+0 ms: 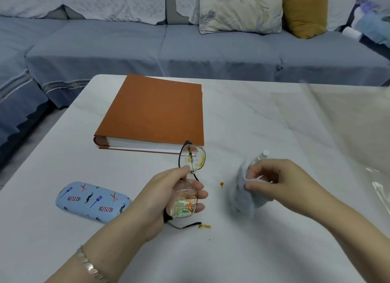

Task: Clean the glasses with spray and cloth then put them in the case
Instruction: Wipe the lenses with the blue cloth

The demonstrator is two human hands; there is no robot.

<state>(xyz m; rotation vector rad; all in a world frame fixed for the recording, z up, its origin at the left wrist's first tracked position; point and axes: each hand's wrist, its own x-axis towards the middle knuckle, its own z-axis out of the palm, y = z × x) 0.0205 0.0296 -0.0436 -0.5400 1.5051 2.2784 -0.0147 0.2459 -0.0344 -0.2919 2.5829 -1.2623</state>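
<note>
glasses (193, 159) in left hand (160, 195), cloth (244, 196) in right hand (274, 177)

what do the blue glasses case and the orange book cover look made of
Light blue patterned oval glasses case: likely hard shell wrapped in printed fabric or vinyl; matte, holds a rounded shape. Orange-brown hardcover book: cover looks like cloth or textured paper over board; flat, stiff, no glare.

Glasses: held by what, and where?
The left hand grips the black thin-rimmed glasses at the bridge, fingers behind the near lens. The right hand pinches a pale blue cloth.

Blue-grey sofa (190, 42) behind white table (253, 118)
</note>
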